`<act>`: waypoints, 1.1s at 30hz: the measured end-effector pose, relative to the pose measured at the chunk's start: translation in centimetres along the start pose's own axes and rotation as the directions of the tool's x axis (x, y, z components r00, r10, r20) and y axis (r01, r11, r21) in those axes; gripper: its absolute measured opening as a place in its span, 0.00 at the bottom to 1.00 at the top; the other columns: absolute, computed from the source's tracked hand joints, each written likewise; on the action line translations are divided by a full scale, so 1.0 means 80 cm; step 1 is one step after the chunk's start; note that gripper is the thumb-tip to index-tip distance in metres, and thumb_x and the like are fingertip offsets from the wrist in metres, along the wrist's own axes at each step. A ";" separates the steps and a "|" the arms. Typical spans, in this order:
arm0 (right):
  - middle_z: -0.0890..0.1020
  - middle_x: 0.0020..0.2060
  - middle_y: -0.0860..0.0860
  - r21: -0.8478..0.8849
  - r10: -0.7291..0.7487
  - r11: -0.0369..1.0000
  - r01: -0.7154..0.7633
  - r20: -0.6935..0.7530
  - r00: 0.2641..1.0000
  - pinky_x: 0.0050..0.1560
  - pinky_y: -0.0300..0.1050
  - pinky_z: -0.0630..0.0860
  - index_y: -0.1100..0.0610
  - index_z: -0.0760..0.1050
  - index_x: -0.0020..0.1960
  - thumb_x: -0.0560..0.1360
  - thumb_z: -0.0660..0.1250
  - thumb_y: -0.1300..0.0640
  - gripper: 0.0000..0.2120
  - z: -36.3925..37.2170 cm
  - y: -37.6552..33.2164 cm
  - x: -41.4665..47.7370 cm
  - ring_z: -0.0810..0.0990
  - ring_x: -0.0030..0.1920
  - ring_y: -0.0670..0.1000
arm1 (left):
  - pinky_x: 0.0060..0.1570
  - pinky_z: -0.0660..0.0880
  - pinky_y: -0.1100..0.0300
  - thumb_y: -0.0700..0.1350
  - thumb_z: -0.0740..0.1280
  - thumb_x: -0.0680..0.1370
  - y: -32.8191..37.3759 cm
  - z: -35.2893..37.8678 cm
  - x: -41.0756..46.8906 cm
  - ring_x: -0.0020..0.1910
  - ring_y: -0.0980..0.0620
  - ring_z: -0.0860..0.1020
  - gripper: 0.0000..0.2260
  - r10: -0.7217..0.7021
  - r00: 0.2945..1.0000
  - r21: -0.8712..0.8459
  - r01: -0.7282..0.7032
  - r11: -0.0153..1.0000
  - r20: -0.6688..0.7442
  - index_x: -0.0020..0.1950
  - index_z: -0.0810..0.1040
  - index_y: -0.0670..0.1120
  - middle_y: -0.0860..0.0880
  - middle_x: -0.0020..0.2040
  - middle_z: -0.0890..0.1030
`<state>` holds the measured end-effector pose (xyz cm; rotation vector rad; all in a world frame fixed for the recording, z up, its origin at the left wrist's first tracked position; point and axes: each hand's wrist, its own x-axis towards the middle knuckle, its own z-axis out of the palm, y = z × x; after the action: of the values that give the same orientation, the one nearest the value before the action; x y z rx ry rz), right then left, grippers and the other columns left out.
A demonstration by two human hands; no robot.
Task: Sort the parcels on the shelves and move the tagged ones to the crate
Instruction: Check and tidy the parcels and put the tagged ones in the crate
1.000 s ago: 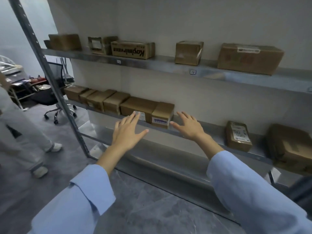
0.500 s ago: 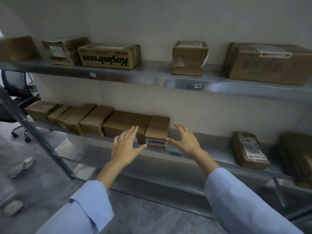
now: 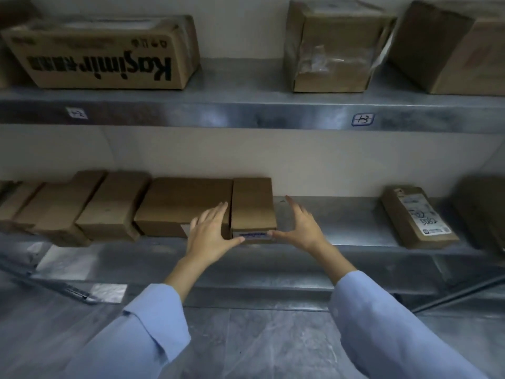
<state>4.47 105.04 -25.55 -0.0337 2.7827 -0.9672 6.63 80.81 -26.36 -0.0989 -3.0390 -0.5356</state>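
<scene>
A narrow brown parcel with a blue-and-white tag on its front end stands at the right end of a row of parcels on the middle shelf. My left hand lies with straight fingers over the wider parcel to its left, thumb reaching the tagged front. My right hand is spread just right of the narrow parcel, thumb tip touching its front corner. Neither hand grips anything. No crate is in sight.
More brown parcels line the shelf to the left. A labelled parcel lies apart on the right. The upper shelf holds a printed carton, a taped box and a large box. Grey floor lies below.
I have stepped closer to the shelves, and the room at the left has left the view. Both hands have reached forward and come to either side of the narrow tagged parcel.
</scene>
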 end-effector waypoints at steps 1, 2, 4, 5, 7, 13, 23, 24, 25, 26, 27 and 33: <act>0.60 0.77 0.53 -0.006 0.009 1.000 -0.009 0.012 1.000 0.71 0.54 0.65 0.49 0.48 0.80 0.65 0.77 0.38 0.54 0.005 0.003 0.002 0.60 0.76 0.57 | 0.71 0.56 0.52 0.67 0.69 0.70 -0.002 0.006 0.004 0.76 0.51 0.58 0.43 0.010 1.000 -0.015 -0.010 1.000 0.002 0.79 0.56 0.53 0.54 0.78 0.61; 0.60 0.77 0.53 -0.012 0.011 1.000 -0.011 0.020 1.000 0.71 0.54 0.65 0.49 0.49 0.80 0.65 0.77 0.39 0.55 0.010 0.004 0.005 0.60 0.76 0.57 | 0.71 0.56 0.52 0.67 0.69 0.70 -0.003 0.012 0.009 0.76 0.51 0.59 0.44 0.021 1.000 -0.025 -0.021 0.999 0.002 0.79 0.56 0.53 0.54 0.78 0.61; 0.61 0.76 0.54 -0.008 0.011 1.000 -0.010 0.032 0.999 0.70 0.53 0.66 0.50 0.49 0.80 0.64 0.78 0.40 0.55 0.019 0.007 0.014 0.61 0.75 0.58 | 0.70 0.57 0.51 0.67 0.70 0.70 -0.006 0.022 0.018 0.75 0.50 0.60 0.44 0.037 0.999 -0.031 -0.037 0.999 0.010 0.79 0.57 0.52 0.53 0.77 0.63; 0.61 0.76 0.54 -0.010 0.010 1.000 -0.010 0.039 0.999 0.70 0.53 0.66 0.50 0.50 0.80 0.64 0.78 0.40 0.55 0.022 0.008 0.018 0.62 0.74 0.59 | 0.70 0.57 0.51 0.67 0.70 0.70 -0.008 0.027 0.022 0.75 0.49 0.60 0.43 0.038 0.999 -0.028 -0.038 0.999 0.014 0.79 0.57 0.52 0.52 0.77 0.63; 0.61 0.76 0.54 -0.015 0.003 1.000 -0.002 0.044 0.999 0.71 0.52 0.64 0.52 0.50 0.80 0.64 0.79 0.41 0.55 0.030 0.009 0.024 0.61 0.75 0.58 | 0.70 0.57 0.52 0.67 0.70 0.69 -0.009 0.035 0.027 0.75 0.48 0.60 0.43 0.034 0.999 -0.018 -0.034 0.999 -0.010 0.78 0.59 0.51 0.52 0.77 0.64; 0.63 0.76 0.52 0.061 -0.070 0.996 0.066 0.061 0.996 0.71 0.50 0.64 0.54 0.52 0.79 0.65 0.80 0.46 0.54 0.044 0.012 0.041 0.63 0.74 0.55 | 0.66 0.60 0.51 0.65 0.72 0.67 -0.004 0.052 0.040 0.72 0.46 0.64 0.43 0.052 0.995 -0.026 -0.055 0.998 -0.089 0.76 0.64 0.49 0.52 0.74 0.69; 0.74 0.67 0.52 0.228 -0.119 0.967 0.114 0.011 0.993 0.61 0.43 0.72 0.56 0.57 0.77 0.63 0.82 0.54 0.51 0.046 0.015 0.045 0.74 0.66 0.52 | 0.64 0.62 0.54 0.60 0.76 0.64 0.007 0.048 0.035 0.69 0.48 0.68 0.43 0.063 0.987 -0.126 -0.083 0.989 -0.149 0.75 0.65 0.48 0.50 0.71 0.73; 0.74 0.67 0.51 0.238 -0.121 0.965 0.114 0.014 0.993 0.61 0.42 0.72 0.57 0.57 0.77 0.62 0.82 0.54 0.51 0.041 0.015 0.044 0.74 0.65 0.51 | 0.64 0.64 0.54 0.59 0.76 0.65 0.010 0.045 0.035 0.68 0.48 0.69 0.44 0.068 0.986 -0.151 -0.091 0.984 -0.150 0.76 0.64 0.48 0.50 0.71 0.72; 0.73 0.66 0.50 0.254 -0.122 0.960 0.114 0.015 0.992 0.59 0.37 0.71 0.57 0.57 0.77 0.63 0.82 0.54 0.51 0.037 0.015 0.042 0.74 0.63 0.50 | 0.64 0.65 0.54 0.58 0.77 0.65 0.014 0.042 0.034 0.68 0.48 0.69 0.44 0.071 0.986 -0.188 -0.099 0.977 -0.148 0.77 0.62 0.49 0.51 0.72 0.71; 0.73 0.65 0.49 0.277 -0.124 0.954 0.116 0.010 0.992 0.55 0.30 0.70 0.58 0.56 0.77 0.63 0.82 0.55 0.51 0.032 0.015 0.041 0.74 0.60 0.48 | 0.65 0.66 0.53 0.57 0.77 0.66 0.018 0.040 0.033 0.69 0.49 0.69 0.45 0.069 0.987 -0.235 -0.102 0.966 -0.145 0.77 0.61 0.49 0.51 0.73 0.70; 0.72 0.64 0.47 0.298 -0.127 0.947 0.121 0.001 0.992 0.52 0.25 0.68 0.58 0.56 0.76 0.63 0.82 0.56 0.51 0.027 0.015 0.039 0.73 0.58 0.46 | 0.67 0.68 0.52 0.56 0.77 0.66 0.023 0.037 0.032 0.70 0.49 0.69 0.45 0.061 0.989 -0.289 -0.099 0.952 -0.138 0.78 0.59 0.50 0.52 0.74 0.68; 0.68 0.68 0.47 0.351 -0.149 0.924 0.150 -0.029 0.988 0.50 0.21 0.67 0.60 0.55 0.76 0.63 0.82 0.59 0.50 0.002 0.015 0.019 0.71 0.56 0.42 | 0.67 0.71 0.45 0.49 0.79 0.67 0.048 0.026 0.024 0.71 0.48 0.69 0.46 0.005 0.999 -0.510 -0.028 0.860 -0.047 0.78 0.58 0.51 0.52 0.76 0.64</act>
<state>3.04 105.76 -26.72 -0.1953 2.5932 -1.4915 4.91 85.22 -26.85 -0.1309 -2.7625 -1.3105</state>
